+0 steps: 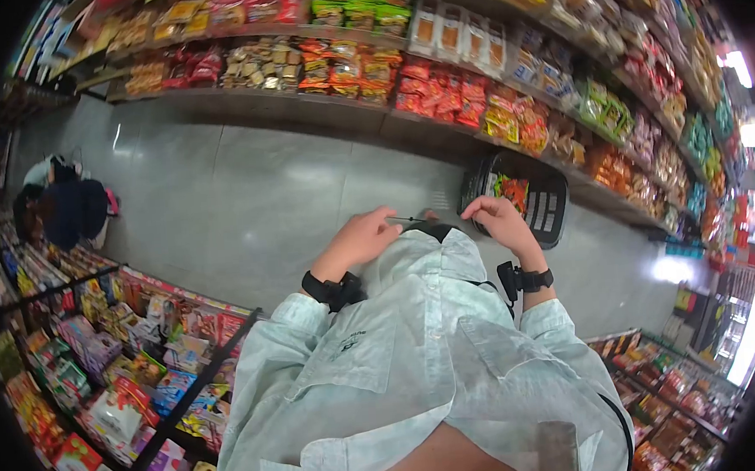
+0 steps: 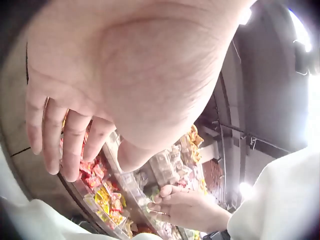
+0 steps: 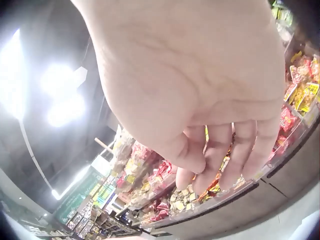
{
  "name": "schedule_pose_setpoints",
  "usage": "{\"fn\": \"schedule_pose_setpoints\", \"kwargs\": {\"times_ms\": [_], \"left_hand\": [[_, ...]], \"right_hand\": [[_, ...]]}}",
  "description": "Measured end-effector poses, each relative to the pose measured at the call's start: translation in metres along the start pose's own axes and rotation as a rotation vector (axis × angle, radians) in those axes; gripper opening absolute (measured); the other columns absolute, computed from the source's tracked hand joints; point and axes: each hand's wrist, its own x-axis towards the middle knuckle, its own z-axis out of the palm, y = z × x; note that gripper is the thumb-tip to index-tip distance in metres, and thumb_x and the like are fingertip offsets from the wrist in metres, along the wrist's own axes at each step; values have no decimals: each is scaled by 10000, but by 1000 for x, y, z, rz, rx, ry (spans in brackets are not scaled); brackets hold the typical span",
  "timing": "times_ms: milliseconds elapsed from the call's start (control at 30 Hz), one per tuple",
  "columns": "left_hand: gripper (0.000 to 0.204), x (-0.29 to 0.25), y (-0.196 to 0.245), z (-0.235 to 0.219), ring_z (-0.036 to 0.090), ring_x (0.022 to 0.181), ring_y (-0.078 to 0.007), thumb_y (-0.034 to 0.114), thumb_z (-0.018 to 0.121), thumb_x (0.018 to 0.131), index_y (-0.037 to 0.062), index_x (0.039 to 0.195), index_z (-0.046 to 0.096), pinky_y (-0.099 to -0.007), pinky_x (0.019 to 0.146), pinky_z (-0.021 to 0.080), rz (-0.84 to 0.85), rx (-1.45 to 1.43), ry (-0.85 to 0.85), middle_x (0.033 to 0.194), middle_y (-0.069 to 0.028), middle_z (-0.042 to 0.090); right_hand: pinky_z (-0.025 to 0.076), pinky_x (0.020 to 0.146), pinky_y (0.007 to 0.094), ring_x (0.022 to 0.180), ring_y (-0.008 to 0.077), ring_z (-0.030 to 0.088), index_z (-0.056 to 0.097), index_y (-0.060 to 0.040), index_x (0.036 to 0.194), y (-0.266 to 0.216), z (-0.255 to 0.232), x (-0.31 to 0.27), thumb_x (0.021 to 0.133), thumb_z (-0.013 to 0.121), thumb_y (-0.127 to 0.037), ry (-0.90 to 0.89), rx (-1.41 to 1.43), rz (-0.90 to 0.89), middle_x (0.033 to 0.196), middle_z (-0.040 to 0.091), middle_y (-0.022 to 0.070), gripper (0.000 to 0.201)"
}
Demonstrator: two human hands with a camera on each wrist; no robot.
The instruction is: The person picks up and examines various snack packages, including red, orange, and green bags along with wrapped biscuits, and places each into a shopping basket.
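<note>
Right of centre, the black basket (image 1: 552, 212) sits beside the snack shelf (image 1: 334, 116), an orange packet (image 1: 516, 194) inside. The left hand (image 1: 360, 239) and right hand (image 1: 504, 226) are open, fingers relaxed. With the person so close, a careless step could tip it.

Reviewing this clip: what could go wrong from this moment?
The basket sits close by the person's right side, beside the lower shelf, so a step or turn that way might knock it. Packets line that shelf's front near the basket; a brushing sleeve or the right hand could perhaps pull some down. Farther off, to the left, someone is low in the aisle, so moving that way without looking might end in a bump.
</note>
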Motion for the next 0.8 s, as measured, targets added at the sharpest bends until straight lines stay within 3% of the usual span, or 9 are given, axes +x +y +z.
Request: {"fn": "schedule_pose_setpoints", "kwargs": {"times_ms": [133, 233, 333, 367, 467, 533, 633, 700, 800], "left_hand": [[447, -23, -24, -14, 717, 987, -227, 321, 701, 1032, 43, 1376, 631, -356, 888, 558, -24, -147, 169, 1064, -102, 761], [497, -32, -67, -4, 730, 976, -307, 367, 720, 1000, 39, 1364, 632, -399, 899, 560, 32, -232, 354, 1069, -149, 769], [468, -50, -86, -11, 723, 949, -292, 335, 725, 999, 38, 1349, 635, -390, 883, 559, -31, -324, 407, 1039, -153, 759], [463, -52, -90, -18, 722, 946, -285, 330, 723, 1000, 37, 1348, 635, -387, 879, 560, -60, -354, 433, 1037, -154, 757], [455, -61, -88, -46, 718, 939, -268, 316, 716, 1002, 33, 1349, 634, -381, 868, 562, -140, -425, 514, 1033, -154, 754], [460, -57, -92, -68, 716, 936, -260, 308, 714, 1002, 30, 1359, 630, -378, 863, 563, -170, -445, 578, 1035, -152, 754], [469, -50, -94, -109, 722, 948, -269, 310, 711, 1004, 35, 1375, 628, -386, 872, 563, -243, -369, 593, 1041, -156, 755], [470, -43, -94, -136, 722, 952, -277, 312, 707, 1008, 37, 1381, 630, -388, 872, 561, -325, -326, 634, 1039, -159, 754], [467, -40, -83, -179, 722, 949, -292, 311, 700, 1012, 41, 1387, 632, -391, 869, 560, -399, -288, 668, 1034, -161, 755]], "right_hand": [[542, 968, 292, 1052, 123, 692, 715, -35, 1161, -19, 5, 66, 1048, 601, -92, -157, 62, 50, 1095, 745, 23, 170], [559, 1007, 308, 1101, 142, 700, 663, -84, 1273, -34, 14, 122, 1090, 597, -151, -263, 248, 201, 1186, 718, 31, 206], [558, 1007, 309, 1110, 143, 694, 655, -87, 1290, -48, 28, 176, 1090, 590, -156, -248, 281, 282, 1198, 710, 29, 221], [574, 938, 292, 1041, 122, 697, 665, -95, 1282, -52, 35, 195, 1071, 628, -161, -217, 324, 298, 1144, 721, 8, 224], [570, 973, 312, 1060, 142, 695, 649, -105, 1281, -45, 49, 261, 1095, 598, -186, -266, 532, 345, 1178, 703, 23, 210], [586, 921, 317, 1023, 146, 695, 665, -100, 1205, -56, 60, 298, 1087, 622, -195, -235, 660, 435, 1093, 718, 25, 158], [598, 877, 331, 983, 161, 694, 677, -92, 1120, -36, 69, 381, 1068, 641, -172, -209, 883, 540, 1000, 729, 34, 102], [596, 884, 347, 984, 189, 700, 674, -98, 1109, -14, 75, 438, 1061, 654, -227, -143, 967, 597, 1031, 732, 43, 139], [600, 876, 365, 1018, 226, 702, 610, -110, 1150, -19, 85, 488, 1048, 665, -289, 0, 1008, 649, 1076, 728, 76, 213]]}}
